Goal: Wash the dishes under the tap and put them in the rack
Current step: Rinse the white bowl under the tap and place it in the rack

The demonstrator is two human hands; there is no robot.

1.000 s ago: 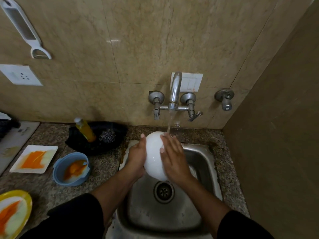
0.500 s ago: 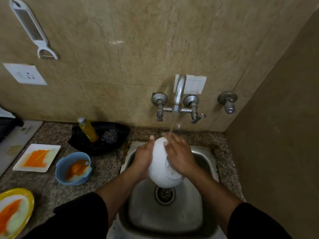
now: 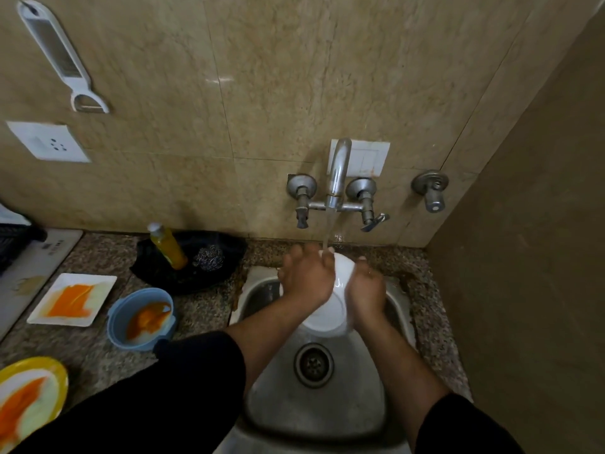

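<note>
At the near left edge a yellow plate [image 3: 60, 376] is lying on the speckled granite counter [image 3: 203, 316], smeared with orange residue. Farther back a white square plate [image 3: 101, 283] is carrying the same orange smear. Just to its right a blue bowl [image 3: 113, 322] is holding orange dregs. On the wall above them a white grater [image 3: 54, 49] is hanging over a white socket [image 3: 49, 142]. Beyond the blue bowl a yellow bottle [image 3: 167, 245] is leaning in a black container [image 3: 196, 280], with a steel scourer [image 3: 208, 257] sitting just beside it.

In the middle, both hands are holding a white bowl [image 3: 327, 312] over the far half of the steel sink [image 3: 314, 411]. The bowl is tipped up on edge, though I cannot tell which face is turned toward the camera. The left hand [image 3: 307, 276] is gripping its left side, fingers arching onto the far rim. The right hand [image 3: 365, 290] is curling round its right side. Water [image 3: 327, 231] is running from the chrome tap [image 3: 339, 172] onto the bowl's far edge, between the two sets of fingertips. The drain [image 3: 313, 364] is showing below the bowl. At the far right a single valve [image 3: 432, 191] is sticking out of the wall.
</note>
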